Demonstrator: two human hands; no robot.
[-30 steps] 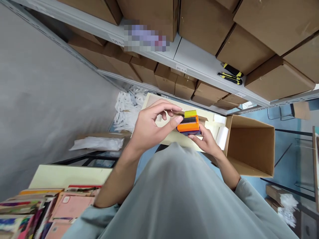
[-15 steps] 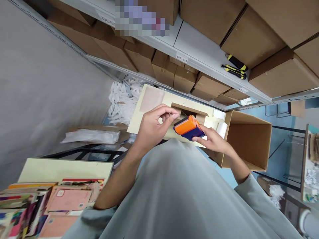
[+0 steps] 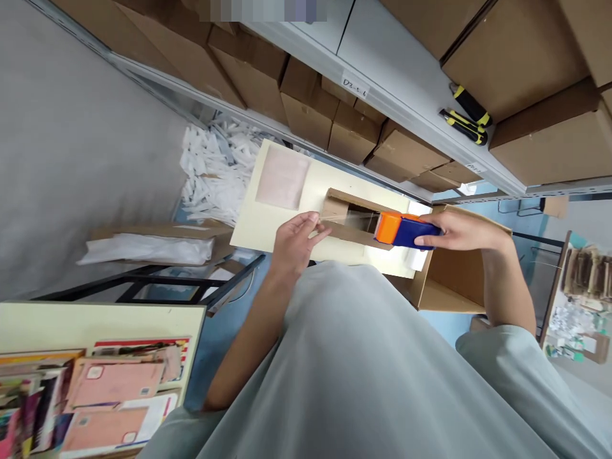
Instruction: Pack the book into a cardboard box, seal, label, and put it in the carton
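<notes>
My right hand (image 3: 454,231) grips an orange and blue tape dispenser (image 3: 401,230), held out to the right above a pale table (image 3: 282,223). A strip of clear tape (image 3: 349,220) stretches from the dispenser to my left hand (image 3: 296,239), whose fingers pinch its free end. Under the stretched tape, a small open cardboard box (image 3: 351,217) sits on the table. A pinkish sheet (image 3: 283,178) lies on the table's far left part.
A large open carton (image 3: 449,280) stands right of the table. Shelves with brown boxes (image 3: 306,108) and two yellow-black utility knives (image 3: 466,115) run behind. White packing scraps (image 3: 215,169) pile at the left. Colourful booklets (image 3: 95,395) lie on a second table, lower left.
My right hand has pulled the dispenser away to the right, drawing out a strip of tape, while my left hand stays pinched on the tape end. The view has tilted down.
</notes>
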